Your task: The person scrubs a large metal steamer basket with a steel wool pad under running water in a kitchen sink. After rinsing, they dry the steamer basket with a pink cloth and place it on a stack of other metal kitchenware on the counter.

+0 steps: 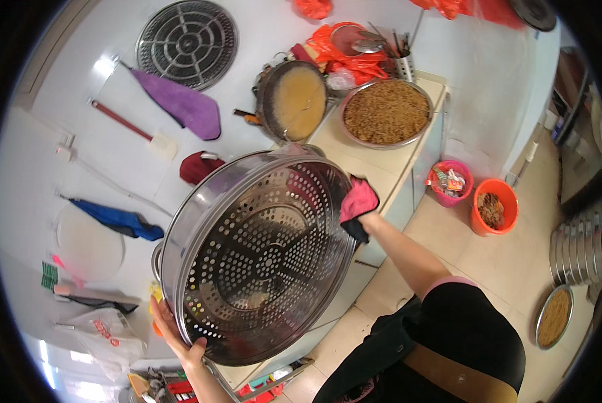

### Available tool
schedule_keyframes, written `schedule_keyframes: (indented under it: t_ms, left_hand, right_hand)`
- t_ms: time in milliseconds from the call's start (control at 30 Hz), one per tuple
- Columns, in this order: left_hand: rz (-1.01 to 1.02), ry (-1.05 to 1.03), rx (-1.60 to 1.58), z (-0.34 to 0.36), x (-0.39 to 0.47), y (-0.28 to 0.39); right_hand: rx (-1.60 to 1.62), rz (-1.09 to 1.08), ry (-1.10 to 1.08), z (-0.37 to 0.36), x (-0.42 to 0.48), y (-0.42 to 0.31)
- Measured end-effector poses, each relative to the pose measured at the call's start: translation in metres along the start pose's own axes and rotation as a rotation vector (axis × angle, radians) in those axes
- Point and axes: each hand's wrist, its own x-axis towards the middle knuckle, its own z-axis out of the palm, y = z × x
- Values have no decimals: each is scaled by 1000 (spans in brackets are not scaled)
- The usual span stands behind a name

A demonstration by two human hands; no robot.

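Note:
A large round stainless steel steamer tier [273, 259], with a perforated bottom, is tilted above the counter so that its inside faces me. My left hand [180, 335] grips the near-left edge, its thumb over the rim. On the opposite side my right hand [367, 220] is mostly hidden by a pink cloth [360, 197] with black edging and grips the rim through it. A loop handle [157, 261] shows on the tier's left wall. Behind the tier is a wok [301, 101] with yellowish liquid and a wire tool in it.
A metal basin [386, 113] full of brown crumbly food sits on the counter [369, 163]. Cloths, including a purple one [190, 106], hang on the wall. An orange bucket [496, 206] and pink bin [449, 182] stand on the floor. Another food basin [553, 317] lies right.

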Motion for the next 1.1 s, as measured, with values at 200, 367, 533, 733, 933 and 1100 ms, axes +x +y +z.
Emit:
schedule_keyframes:
  t_ms: [200,367,533,733,933,1100]
  left_hand:
    - [68,-72,65,25,6,43]
    - [178,-138,18,79,14,97]
    - [231,-305,-136,193,28,162]
    - [135,-503,-759,365,16,196]
    - [-85,-579,-1064,588,-46,271]
    - [-460,-738,-1158,714,-121,384]
  right_hand:
    - [154,196,65,-45,-77,-7]
    - [-38,-30,235,-72,-103,-100]
    - [156,-511,617,-169,-153,-188]
    - [181,-206,649,-266,-309,-308]
    - [266,-88,778,-329,-450,-397]
    - [185,-249,1123,-346,-515,-490]
